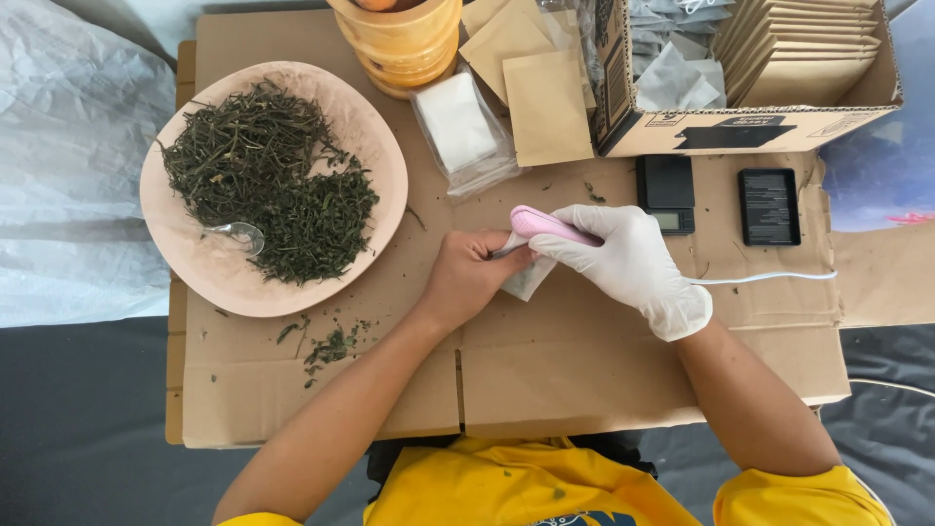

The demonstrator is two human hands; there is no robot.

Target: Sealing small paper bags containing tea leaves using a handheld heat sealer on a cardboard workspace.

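My bare left hand [467,276] pinches a small white filter sachet [527,280] against the flattened cardboard [584,370]. My right hand [628,263], in a white glove, grips a pink hand-held sealer [539,223] whose tip presses on the sachet's top edge. A thin white cord [769,278] runs from the sealer to the right. A pink oval bowl [375,146] at the left holds dried green herbs [263,180] and a clear spoon [237,234].
A bag of white sachets [458,122] and tan paper pouches [545,102] lie behind my hands. A cardboard box [750,127] of pouches stands at the back right. A small black scale [665,193] and its black lid [769,206] sit in front of it. Yellow stacked containers [404,44] stand at the back. Herb crumbs [326,346] are scattered.
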